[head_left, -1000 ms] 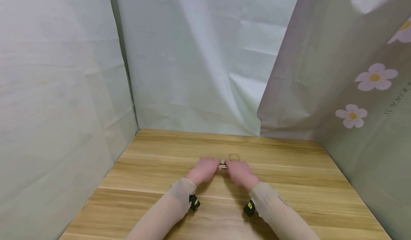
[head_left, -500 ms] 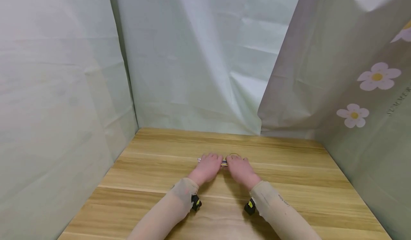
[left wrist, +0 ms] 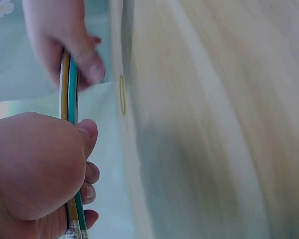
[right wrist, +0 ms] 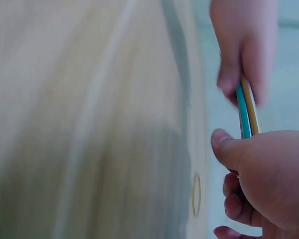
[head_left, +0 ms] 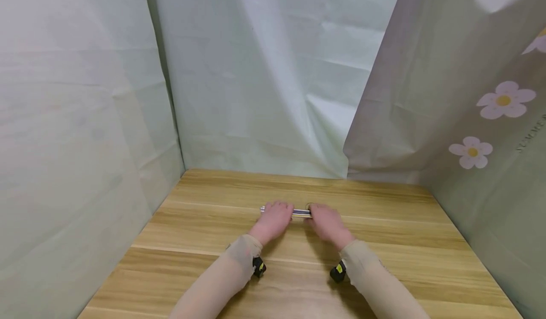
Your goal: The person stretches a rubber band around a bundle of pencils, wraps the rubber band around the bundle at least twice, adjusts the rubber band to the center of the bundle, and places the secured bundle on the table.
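Note:
A bundle of slim pens (head_left: 302, 213) lies crosswise between my two hands, above the wooden table. Orange and teal barrels show in the left wrist view, and clear ends stick out beyond the left hand. My left hand (head_left: 275, 219) grips the bundle near its left end, thumb and fingers curled round it. My right hand (head_left: 327, 222) holds the right part, with that end hidden in the hand. A thin yellowish rubber band (right wrist: 196, 194) lies on the table just beyond the right hand; in the head view that hand covers most of it.
The wood-grain table (head_left: 239, 191) reaches back to pale hanging sheets (head_left: 256, 96). Another sheet, printed with white flowers (head_left: 471, 152), borders the right side. A black wrist camera (head_left: 338, 271) sits under each sleeve.
The right hand has slid to the right along the pens, widening the gap between the hands, so more of the barrels shows. The rubber band is now more hidden behind it.

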